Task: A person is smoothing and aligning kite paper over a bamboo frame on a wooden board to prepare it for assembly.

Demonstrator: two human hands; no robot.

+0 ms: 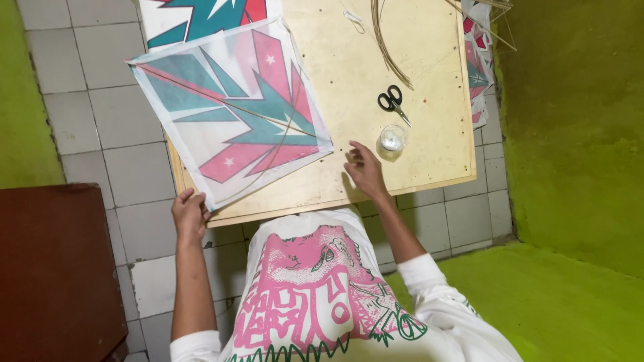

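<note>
Kite of thin translucent paper, printed teal and pink, lies tilted on the pale wooden board; the left hand pinches its lower corner, seemingly positioning it. Right hand rests spread on the board near a small clear cup and black scissors

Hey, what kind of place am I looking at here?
Probably a small home kite-making workspace: a low plywood board on a grey tiled floor, a teal-and-pink paper kite held by the left hand, thin bamboo strips and black-handled scissors.
</note>
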